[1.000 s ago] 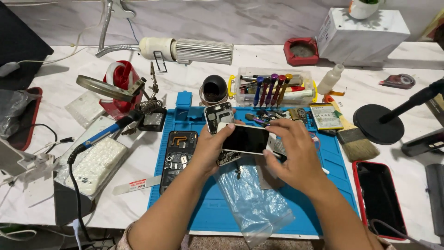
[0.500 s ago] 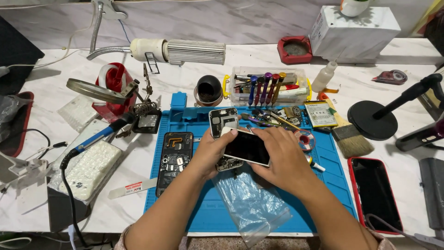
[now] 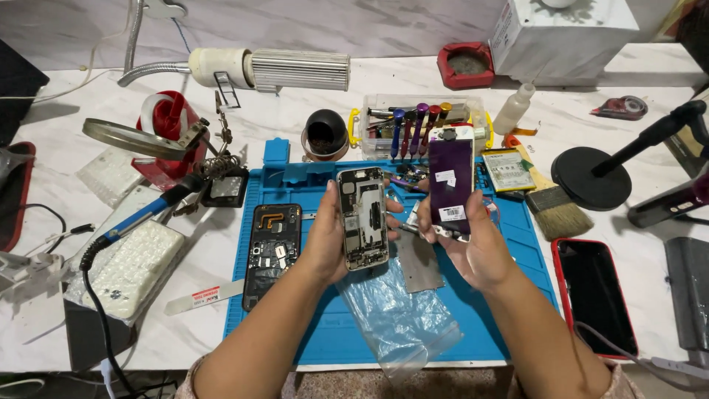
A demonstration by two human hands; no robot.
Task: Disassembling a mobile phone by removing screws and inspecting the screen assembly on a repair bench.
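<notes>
1. The opened phone body with its bare boards and metal frame [image 3: 362, 219] stands upright in the left hand [image 3: 329, 244], above the blue silicone work mat [image 3: 517, 244]; the fingers are clamped on its long edges, thumb on the near side.
2. The detached phone screen panel, purple-backed with white stickers [image 3: 451, 185], is held just beside it in the right hand [image 3: 473, 247], fingers closed on its lower end. The two parts look apart; whether a thin cable joins them cannot be told from this view.
3. Held well, both parts keep to edge grips, off the boards and off the panel's back, level with each other so nothing strains between them.
4. Under the hands lie a clear plastic bag [image 3: 399, 318] and a grey metal plate [image 3: 419, 260]; open mat shows only at the near right corner.
5. Left of the body, a second opened dark phone [image 3: 272, 247] lies flat.
6. Crowded edges: the clear box of screwdrivers [image 3: 413, 122] behind, a flat bristle brush [image 3: 557, 203] to the right, a blue-handled soldering iron [image 3: 148, 214] to the left.
7. A red-cased phone [image 3: 594, 295] lies on the surface off the mat's right edge.
</notes>
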